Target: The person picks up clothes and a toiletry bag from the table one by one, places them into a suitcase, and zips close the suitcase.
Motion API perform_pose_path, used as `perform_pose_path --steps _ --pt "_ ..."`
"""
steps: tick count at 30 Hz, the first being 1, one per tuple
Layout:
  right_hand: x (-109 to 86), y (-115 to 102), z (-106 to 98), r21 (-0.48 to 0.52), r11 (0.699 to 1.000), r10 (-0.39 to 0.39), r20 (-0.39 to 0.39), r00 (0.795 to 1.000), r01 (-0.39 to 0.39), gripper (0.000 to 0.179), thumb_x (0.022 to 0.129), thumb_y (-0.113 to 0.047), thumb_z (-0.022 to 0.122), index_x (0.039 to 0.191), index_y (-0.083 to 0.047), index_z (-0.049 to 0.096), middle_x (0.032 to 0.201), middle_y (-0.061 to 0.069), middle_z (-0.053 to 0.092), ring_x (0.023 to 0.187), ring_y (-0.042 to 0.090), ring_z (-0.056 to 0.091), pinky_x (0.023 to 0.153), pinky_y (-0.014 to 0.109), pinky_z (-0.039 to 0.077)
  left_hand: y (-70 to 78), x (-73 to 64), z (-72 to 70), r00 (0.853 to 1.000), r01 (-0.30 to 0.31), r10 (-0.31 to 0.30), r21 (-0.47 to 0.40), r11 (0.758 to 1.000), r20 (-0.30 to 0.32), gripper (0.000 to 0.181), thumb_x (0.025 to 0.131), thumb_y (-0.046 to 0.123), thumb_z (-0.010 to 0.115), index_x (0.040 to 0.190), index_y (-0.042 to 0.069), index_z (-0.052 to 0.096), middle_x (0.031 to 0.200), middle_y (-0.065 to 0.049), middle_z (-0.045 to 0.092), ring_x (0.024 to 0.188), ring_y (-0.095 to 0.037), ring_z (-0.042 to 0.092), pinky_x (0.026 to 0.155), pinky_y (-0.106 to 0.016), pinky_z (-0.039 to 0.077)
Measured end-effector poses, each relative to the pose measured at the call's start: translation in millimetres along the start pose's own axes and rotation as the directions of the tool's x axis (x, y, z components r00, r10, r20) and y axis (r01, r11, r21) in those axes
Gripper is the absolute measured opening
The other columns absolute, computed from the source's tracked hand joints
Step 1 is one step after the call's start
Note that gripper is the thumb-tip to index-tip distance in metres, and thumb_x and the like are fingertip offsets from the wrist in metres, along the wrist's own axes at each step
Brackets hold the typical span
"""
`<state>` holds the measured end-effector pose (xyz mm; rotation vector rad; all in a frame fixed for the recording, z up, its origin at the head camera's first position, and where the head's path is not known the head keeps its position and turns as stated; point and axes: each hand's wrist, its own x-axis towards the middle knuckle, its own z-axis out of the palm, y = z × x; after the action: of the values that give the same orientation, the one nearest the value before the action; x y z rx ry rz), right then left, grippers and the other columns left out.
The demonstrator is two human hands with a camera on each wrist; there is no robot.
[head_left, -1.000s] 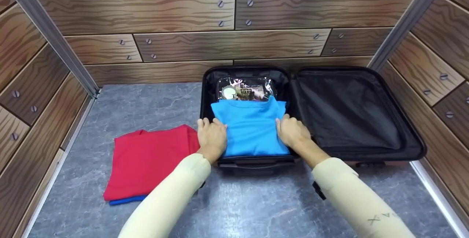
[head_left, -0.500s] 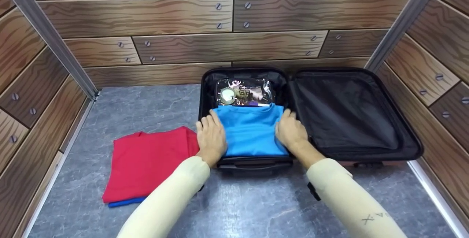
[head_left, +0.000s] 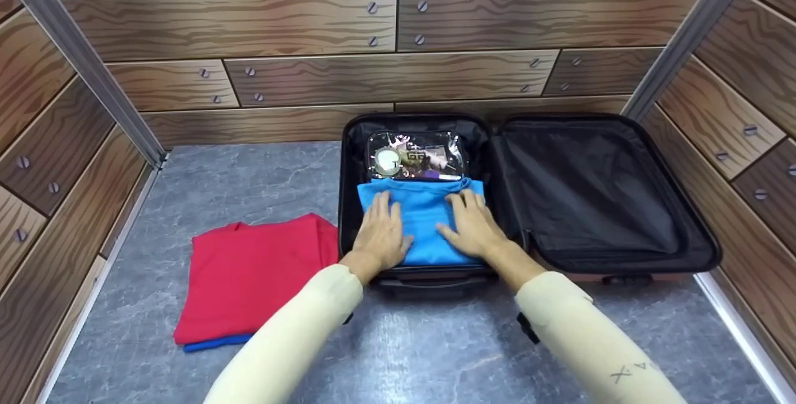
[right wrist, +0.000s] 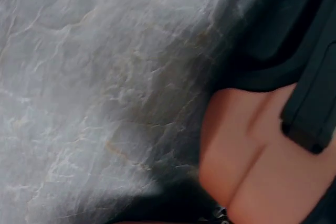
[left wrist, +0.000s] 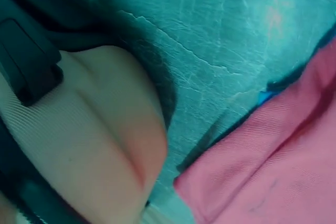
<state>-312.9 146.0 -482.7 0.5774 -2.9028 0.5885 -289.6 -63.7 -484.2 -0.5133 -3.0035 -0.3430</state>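
Note:
A folded light-blue shirt (head_left: 426, 220) lies in the left half of an open black suitcase (head_left: 342, 143). My left hand (head_left: 380, 233) rests on the shirt's left part, fingers extended toward the back. On its right part rests my right hand (head_left: 472, 227), fingers spread and thumb pointing inward. Behind the shirt, in the same half, sits a clear pouch (head_left: 416, 155) with a round, pale item and other small things inside. Neither wrist view shows the fingers; the left one catches part of a red folded shirt (left wrist: 262, 166).
Left of the suitcase, the red folded shirt (head_left: 255, 273) lies on top of a dark-blue cloth (head_left: 214, 343) on the grey marbled surface (head_left: 249, 180). The suitcase's other half (head_left: 591, 186), with its dark lining, lies open to the right. Wood-patterned walls (head_left: 311, 81) enclose the back and sides.
Both hands have moved inward from the shirt's side edges onto its top, and their fingers have straightened. The shirt's back edge has shifted toward me, exposing more of the clear pouch.

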Motion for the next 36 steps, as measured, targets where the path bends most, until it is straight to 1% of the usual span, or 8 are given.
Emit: perform_pose_path --steps 2,6,9,12,18,23,27,36 --pt "-1.0 1 1 0.001 0.999 0.044 0.115 0.992 -0.045 0.071 0.095 -0.04 0.062 0.148 0.001 0.038 0.148 0.03 0.035 0.138 0.048 0.033 0.112 0.06 0.033 -1.1 -0.8 -1.3 0.989 0.062 -0.05 -0.085 0.994 0.136 0.076 0.099 0.041 0.055 0.151 -0.008 0.028 0.161 -0.03 0.014 0.151 -0.043 0.016 0.123 -0.047 0.019" --pt "-1.9 0 2 0.017 0.995 0.086 0.325 0.942 -0.097 0.08 0.101 -0.047 0.048 0.159 -0.002 0.015 0.162 0.033 0.007 0.151 0.049 0.003 0.119 0.063 0.014 -1.2 -2.2 -4.7 0.92 0.224 -0.146 -0.181 0.958 0.364 0.081 0.103 0.05 0.04 0.158 -0.002 0.008 0.164 -0.029 -0.002 0.152 -0.045 0.007 0.123 -0.05 0.018" --pt "-1.2 -1 2 0.004 0.993 0.107 0.426 0.898 -0.121 0.078 0.104 -0.05 0.039 0.16 -0.005 0.008 0.163 0.03 -0.005 0.151 0.046 -0.009 0.12 0.062 0.006 -1.6 -0.4 -2.1 0.876 0.28 -0.181 -0.166 0.946 0.447 0.084 0.103 0.056 0.033 0.159 0.003 0.0 0.164 -0.028 -0.006 0.152 -0.046 0.005 0.122 -0.053 0.019" --pt "-0.1 -2 3 -0.008 0.991 0.121 0.483 0.867 -0.133 0.078 0.104 -0.052 0.035 0.16 -0.008 0.004 0.163 0.028 -0.012 0.151 0.045 -0.014 0.121 0.062 0.004 -2.1 0.5 1.4 0.859 0.301 -0.196 -0.157 0.941 0.473 0.084 0.103 0.057 0.031 0.159 0.004 -0.003 0.164 -0.029 -0.009 0.152 -0.046 0.004 0.122 -0.053 0.019" --pt "1.1 -1 3 0.011 0.989 0.122 0.497 0.859 -0.147 0.078 0.104 -0.051 0.035 0.16 -0.006 0.004 0.163 0.029 -0.015 0.15 0.045 -0.016 0.12 0.063 0.003 -3.2 4.3 5.6 0.859 0.31 -0.202 -0.164 0.936 0.471 0.088 0.102 0.06 0.032 0.159 0.004 -0.004 0.163 -0.028 -0.011 0.153 -0.045 0.002 0.122 -0.053 0.018" --pt "-0.7 1 3 0.005 0.988 0.134 0.497 0.857 -0.157 0.077 0.104 -0.05 0.035 0.16 -0.007 0.005 0.163 0.029 -0.014 0.151 0.045 -0.015 0.12 0.063 0.004 -0.6 5.3 2.7 0.848 0.305 -0.197 -0.15 0.94 0.492 0.087 0.102 0.061 0.032 0.159 0.005 -0.004 0.164 -0.027 -0.012 0.153 -0.044 0.002 0.122 -0.052 0.018" --pt "-1.6 0 2 0.004 0.988 0.132 0.486 0.864 -0.153 0.077 0.104 -0.05 0.035 0.16 -0.006 0.005 0.163 0.029 -0.014 0.151 0.045 -0.015 0.12 0.062 0.003 0.7 3.0 -0.9 0.857 0.303 -0.198 -0.154 0.941 0.476 0.088 0.102 0.061 0.033 0.159 0.005 -0.003 0.164 -0.027 -0.011 0.153 -0.044 0.003 0.122 -0.053 0.019" --pt "-2.0 0 4 0.004 0.989 0.125 0.495 0.86 -0.146 0.078 0.104 -0.051 0.035 0.16 -0.007 0.004 0.162 0.029 -0.015 0.15 0.045 -0.017 0.121 0.06 0.002 -0.3 1.8 2.7 0.857 0.318 -0.202 -0.177 0.931 0.474 0.089 0.102 0.061 0.034 0.159 0.005 -0.006 0.164 -0.027 -0.011 0.153 -0.043 0.003 0.122 -0.053 0.018"
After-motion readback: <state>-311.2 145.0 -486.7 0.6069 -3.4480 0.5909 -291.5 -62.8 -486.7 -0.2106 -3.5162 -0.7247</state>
